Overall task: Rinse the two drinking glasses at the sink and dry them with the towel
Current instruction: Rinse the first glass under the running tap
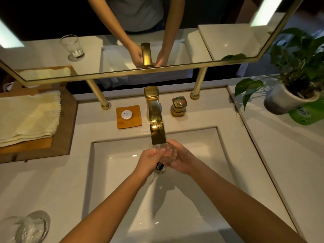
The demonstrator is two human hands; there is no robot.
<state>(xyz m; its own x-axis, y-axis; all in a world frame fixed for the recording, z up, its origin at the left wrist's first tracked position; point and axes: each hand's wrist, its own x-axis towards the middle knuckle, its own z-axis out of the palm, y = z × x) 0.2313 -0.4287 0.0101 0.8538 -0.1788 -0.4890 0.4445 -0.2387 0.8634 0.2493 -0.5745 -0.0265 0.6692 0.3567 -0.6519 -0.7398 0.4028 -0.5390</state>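
A clear ribbed drinking glass (169,151) is held under the spout of the gold faucet (155,120), over the white sink basin (201,155). My right hand (182,160) cups the glass from the right with fingers curled round it. My left hand (150,158) grips its left side, fingertips at the rim. The second glass (32,228) stands on the counter at the bottom left. A folded cream towel (28,118) lies on a wooden tray (64,137) at the left.
A gold tap handle (178,106) stands right of the faucet, and a soap dish (128,116) with a round white soap to its left. A potted plant (291,95) and a green packet (308,114) occupy the right counter. A mirror (122,41) hangs behind on gold posts.
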